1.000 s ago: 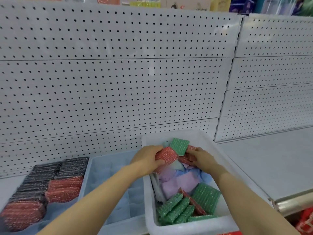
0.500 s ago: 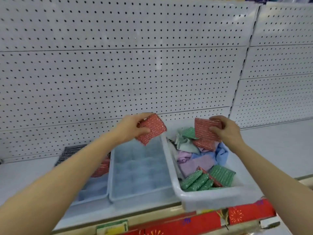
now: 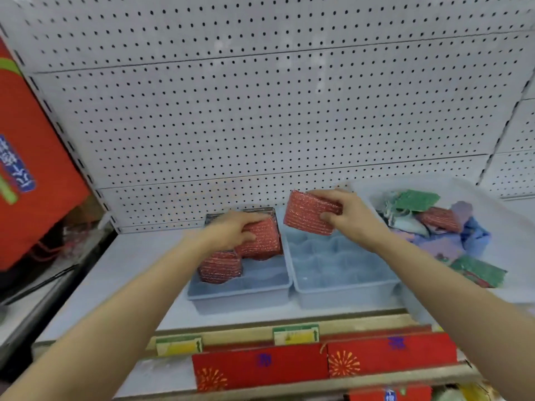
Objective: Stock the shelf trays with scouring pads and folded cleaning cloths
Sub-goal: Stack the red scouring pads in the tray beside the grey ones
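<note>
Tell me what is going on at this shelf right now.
A person is stocking shelf trays with scouring pads. The left hand presses a red pad into the left tray, beside another red stack. The right hand grips a second red pad above the middle tray, whose compartments look unfilled. A white bin on the right holds mixed pads and cloths.
</note>
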`<state>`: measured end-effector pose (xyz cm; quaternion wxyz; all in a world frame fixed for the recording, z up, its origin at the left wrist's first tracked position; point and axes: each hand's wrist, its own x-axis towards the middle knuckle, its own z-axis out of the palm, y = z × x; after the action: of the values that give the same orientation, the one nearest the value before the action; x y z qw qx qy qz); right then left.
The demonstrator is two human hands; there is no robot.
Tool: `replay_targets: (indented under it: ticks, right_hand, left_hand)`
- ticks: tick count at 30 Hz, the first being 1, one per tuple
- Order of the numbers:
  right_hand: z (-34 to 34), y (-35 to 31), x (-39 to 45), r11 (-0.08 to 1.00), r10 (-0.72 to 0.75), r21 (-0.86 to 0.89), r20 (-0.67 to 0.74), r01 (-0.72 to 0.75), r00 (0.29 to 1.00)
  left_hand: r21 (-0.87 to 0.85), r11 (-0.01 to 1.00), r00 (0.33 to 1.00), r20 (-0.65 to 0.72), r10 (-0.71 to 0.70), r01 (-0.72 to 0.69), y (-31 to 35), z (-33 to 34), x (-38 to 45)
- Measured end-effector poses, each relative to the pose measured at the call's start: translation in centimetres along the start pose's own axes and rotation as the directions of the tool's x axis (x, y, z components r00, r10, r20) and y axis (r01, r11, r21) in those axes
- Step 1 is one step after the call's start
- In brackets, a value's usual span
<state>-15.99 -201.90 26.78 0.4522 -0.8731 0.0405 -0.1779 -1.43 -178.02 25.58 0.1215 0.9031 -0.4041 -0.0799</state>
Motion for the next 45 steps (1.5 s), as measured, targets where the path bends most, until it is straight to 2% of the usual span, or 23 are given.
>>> replay_targets:
  ticks: [6, 9, 11, 13, 16, 19, 22, 24, 26, 28, 30, 37, 39, 42, 45]
  right_hand:
    - [4.3, 0.1, -0.5, 0.997, 0.054, 0.044, 0.066, -0.057, 0.996]
    - [5.2, 0.1, -1.2, 0.996, 0.070, 0.057, 0.070, -0.074, 0.995]
    - [5.5, 0.3, -1.6, 0.994, 0.072, 0.072, 0.071, -0.077, 0.995]
    - [5.8, 0.6, -1.9, 0.992, 0.081, 0.090, 0.070, -0.087, 0.994]
    - [6.3, 0.7, -2.1, 0.991, 0.088, 0.095, 0.073, -0.095, 0.993]
    - [6.9, 0.6, -1.9, 0.992, 0.081, 0.094, 0.074, -0.088, 0.994]
    - [7.5, 0.6, -1.6, 0.995, 0.066, 0.073, 0.082, -0.072, 0.994]
    - [7.6, 0.9, -1.4, 0.995, 0.066, 0.069, 0.081, -0.072, 0.995]
    - [7.6, 1.2, -1.3, 0.993, 0.074, 0.083, 0.069, -0.080, 0.995]
    - [7.7, 1.4, -1.2, 0.992, 0.079, 0.097, 0.057, -0.084, 0.995]
    - [7.7, 1.5, -1.1, 0.990, 0.086, 0.109, 0.048, -0.091, 0.995]
    - [8.3, 1.7, -0.5, 0.989, 0.095, 0.104, 0.059, -0.101, 0.994]
    - [8.4, 1.6, -0.4, 0.990, 0.089, 0.102, 0.059, -0.095, 0.994]
    - [8.6, 1.4, -0.2, 0.992, 0.086, 0.084, 0.057, -0.090, 0.995]
    - [8.9, 1.2, -0.2, 0.993, 0.085, 0.079, 0.089, -0.092, 0.992]
  left_hand:
    - [-0.002, 0.993, 0.991, -0.062, 0.117, -0.117, -0.7, 5.0, 0.7]
    - [0.059, 0.981, 0.974, -0.120, 0.190, -0.184, -1.0, 7.0, 1.0]
    - [0.130, 0.970, 0.970, -0.104, 0.218, -0.204, -1.6, 8.3, 1.0]
    - [0.138, 0.970, 0.965, -0.143, 0.217, -0.198, -2.0, 9.2, 0.9]
    - [-0.002, 0.984, 0.948, -0.267, 0.171, -0.178, -2.2, 9.7, 0.8]
    - [-0.035, 0.990, 0.948, -0.296, 0.117, -0.134, -2.0, 10.3, 0.8]
    - [0.191, 0.981, 0.917, -0.386, 0.106, -0.033, -1.5, 10.8, 0.6]
    - [0.271, 0.962, 0.884, -0.453, 0.115, 0.014, -1.7, 10.8, 0.6]
    - [0.303, 0.953, 0.906, -0.408, 0.115, 0.016, -2.5, 11.2, 0.8]
    - [0.312, 0.949, 0.950, -0.305, 0.062, 0.038, -2.9, 11.5, 0.9]
    - [0.274, 0.960, 0.963, -0.269, 0.025, 0.051, -3.0, 11.6, 1.0]
    - [0.174, 0.984, 0.961, -0.275, 0.021, 0.029, -3.3, 11.4, 1.0]
    - [0.081, 0.997, 0.962, -0.271, 0.028, -0.006, -3.6, 11.3, 1.4]
    - [-0.158, 0.982, 0.949, -0.310, 0.049, -0.103, -4.4, 9.8, 1.1]
    - [-0.210, 0.971, 0.948, -0.314, 0.040, -0.111, -6.3, 6.9, -0.9]
